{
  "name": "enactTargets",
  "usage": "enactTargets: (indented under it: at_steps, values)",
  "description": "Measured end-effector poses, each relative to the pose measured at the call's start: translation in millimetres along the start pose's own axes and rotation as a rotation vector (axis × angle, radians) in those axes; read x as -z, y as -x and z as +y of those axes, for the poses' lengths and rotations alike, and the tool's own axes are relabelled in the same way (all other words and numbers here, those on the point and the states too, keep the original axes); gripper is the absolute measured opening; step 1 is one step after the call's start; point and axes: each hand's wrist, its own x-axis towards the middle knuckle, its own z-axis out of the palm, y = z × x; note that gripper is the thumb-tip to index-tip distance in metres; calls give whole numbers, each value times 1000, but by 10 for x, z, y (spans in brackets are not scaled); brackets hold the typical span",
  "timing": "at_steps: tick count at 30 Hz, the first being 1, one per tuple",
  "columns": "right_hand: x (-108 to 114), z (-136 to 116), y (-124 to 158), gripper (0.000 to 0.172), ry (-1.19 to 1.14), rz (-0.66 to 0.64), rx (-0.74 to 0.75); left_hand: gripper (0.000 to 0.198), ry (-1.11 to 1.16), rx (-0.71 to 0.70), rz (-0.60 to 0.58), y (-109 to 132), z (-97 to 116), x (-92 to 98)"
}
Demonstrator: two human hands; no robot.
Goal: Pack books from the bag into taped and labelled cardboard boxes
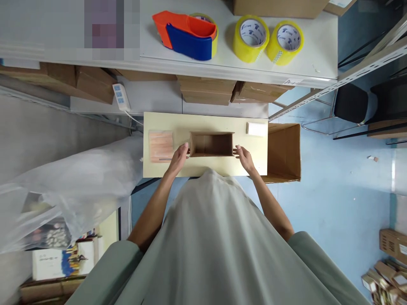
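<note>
An open-topped brown cardboard box (211, 134) stands on the cream tabletop (206, 165) in front of me, and its inside looks bare. My left hand (180, 156) is at the box's left end, fingers curled against the edge of the wall. At the opposite end my right hand (244, 158) has its fingertips at the right wall, with slight gaps between the fingers. Together the hands hold the box from both ends. Left of the box lies a flat pinkish wood-grain pack (161, 146). A small white block (257, 129) sits at the tabletop's back right.
On the shelf above are an orange-and-blue tape dispenser (187, 36) and yellow tape rolls (251, 38). A large open carton (284, 152) stands against the table's right side. Plastic sheeting (95, 173) hangs at left, near a power strip (121, 97).
</note>
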Motion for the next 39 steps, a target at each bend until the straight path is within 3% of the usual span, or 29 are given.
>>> enactTargets:
  at_steps: [7,11,16,21,28,35,39]
  values:
    - [-135,39,-62,75,113,80,-23,75,-70,66,32,-26,-73,-83]
    - [-9,119,-139,69,-11,31,-21,58,88,78,76,-120,-137,-12]
    - [214,373,-197,72,-105,39,-59,55,157,139,199,-218,-314,79]
    - [177,481,-281,74,-171,26,-141,63,214,164,224,-297,-370,12]
    - [199,395,-285,75,-132,10,-136,61,239,158,204,-320,-292,-5]
    - [213,99,-93,72,50,179,44,60,238,94,162,-214,-386,277]
    - [111,-190,14,64,147,304,164,44,22,106,292,-339,-634,633]
